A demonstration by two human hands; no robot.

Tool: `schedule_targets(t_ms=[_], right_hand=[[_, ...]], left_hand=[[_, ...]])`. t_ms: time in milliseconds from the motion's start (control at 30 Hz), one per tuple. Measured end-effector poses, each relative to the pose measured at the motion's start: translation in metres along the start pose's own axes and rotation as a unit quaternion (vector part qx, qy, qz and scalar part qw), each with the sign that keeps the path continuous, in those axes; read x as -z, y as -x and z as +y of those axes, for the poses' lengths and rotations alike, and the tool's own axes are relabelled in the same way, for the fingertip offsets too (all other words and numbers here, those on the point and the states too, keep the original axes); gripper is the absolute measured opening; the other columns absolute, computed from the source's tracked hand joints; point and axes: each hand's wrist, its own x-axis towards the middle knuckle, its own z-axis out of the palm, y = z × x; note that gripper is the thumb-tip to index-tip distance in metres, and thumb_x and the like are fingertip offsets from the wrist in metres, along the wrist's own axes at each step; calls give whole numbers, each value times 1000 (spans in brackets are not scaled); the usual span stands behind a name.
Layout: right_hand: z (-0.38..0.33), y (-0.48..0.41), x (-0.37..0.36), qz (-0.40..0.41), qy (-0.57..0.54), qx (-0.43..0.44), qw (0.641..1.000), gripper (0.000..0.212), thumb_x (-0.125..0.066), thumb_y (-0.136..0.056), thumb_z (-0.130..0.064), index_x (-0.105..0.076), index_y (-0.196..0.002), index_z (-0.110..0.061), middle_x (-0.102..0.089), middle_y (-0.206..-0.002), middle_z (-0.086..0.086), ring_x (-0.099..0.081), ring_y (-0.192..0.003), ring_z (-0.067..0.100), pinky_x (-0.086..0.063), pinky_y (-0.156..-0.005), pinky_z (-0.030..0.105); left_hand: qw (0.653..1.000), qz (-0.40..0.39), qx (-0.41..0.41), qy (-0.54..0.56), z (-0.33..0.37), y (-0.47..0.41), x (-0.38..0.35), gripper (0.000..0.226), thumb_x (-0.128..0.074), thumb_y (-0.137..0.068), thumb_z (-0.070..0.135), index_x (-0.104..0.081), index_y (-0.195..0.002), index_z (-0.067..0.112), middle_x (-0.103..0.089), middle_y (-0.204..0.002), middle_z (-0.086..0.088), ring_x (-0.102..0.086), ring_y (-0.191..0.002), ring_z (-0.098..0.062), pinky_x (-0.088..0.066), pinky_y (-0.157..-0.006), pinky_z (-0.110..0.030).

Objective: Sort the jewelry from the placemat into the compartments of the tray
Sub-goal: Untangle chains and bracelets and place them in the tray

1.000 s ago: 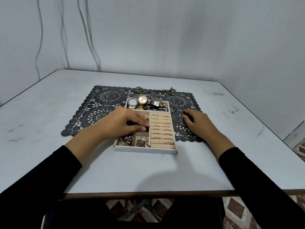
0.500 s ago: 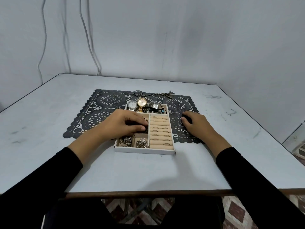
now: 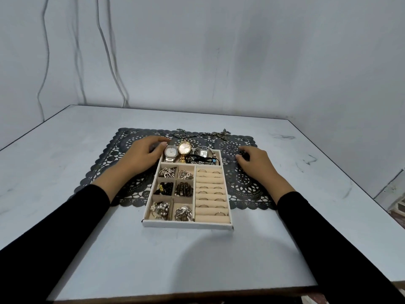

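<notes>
The white tray (image 3: 186,224) sits on the black lace placemat (image 3: 245,187). Its back compartment holds a silver watch (image 3: 171,152), a gold watch (image 3: 184,148) and another watch. The small left compartments hold metal pieces and dark beads (image 3: 166,188), and the right rolls hold rings (image 3: 210,187). A chain necklace (image 3: 201,134) lies on the placemat's far edge. My left hand (image 3: 140,156) rests open beside the tray's far left corner, thumb next to the silver watch. Right of the tray, my right hand (image 3: 256,161) has its fingertips closed on a small dark piece (image 3: 242,153) on the placemat.
The pale table (image 3: 197,260) ends close to me and at the right. A grey wall with hanging cables (image 3: 105,51) stands behind it. Patterned floor shows at the far right.
My left hand has come out of the tray's small compartments and moved back and left, to beside the silver watch. The right hand has stayed in place on the placemat.
</notes>
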Motion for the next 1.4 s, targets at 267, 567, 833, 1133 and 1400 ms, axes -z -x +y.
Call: schedule_targets(t_ms=[267,567,833,1133,1400], right_hand=[[-7,-51,-16,-9,10,6,1000,43,-51,-96,-28,-52,-135,-11,-55,-135,6,-47,-127,21,-34,-105,29],[-7,-101,-27,4,5,19,1000,37,-47,-99,-22,-54,-134,-12,-56,-136,5,-47,-128,19,-31,-104,24],[-5,-132,-34,4,-30,17,999,33,-49,-97,-13,-60,-128,-11,-60,-130,7,-52,-123,19,-34,-101,22],[4,-154,-36,-15,-26,33,999,29,-55,-90,1,-69,-113,-10,-62,-115,10,-55,-111,23,-38,-96,23],[7,-157,-32,-28,-31,15,999,19,-58,-89,-3,-69,-101,-13,-61,-103,7,-56,-97,18,-41,-86,24]], left_hand=[[993,-91,20,-79,-29,-49,-5,43,-38,-104,36,-48,-143,20,-48,-148,-2,-43,-136,-22,-31,-110,-34],[987,-124,4,-99,-43,-96,-18,47,-35,-103,41,-40,-148,28,-36,-155,7,-29,-145,-16,-21,-117,-33],[991,-117,13,-57,-47,-125,-27,44,-40,-100,47,-48,-142,32,-42,-151,10,-40,-138,-15,-29,-110,-29],[995,-98,3,-4,-48,-141,-28,19,-62,-94,30,-71,-110,31,-59,-135,12,-57,-116,-7,-37,-98,-23],[995,-96,31,25,-47,-147,-23,12,-75,-83,30,-78,-95,31,-64,-125,17,-63,-102,-3,-41,-92,-22]])
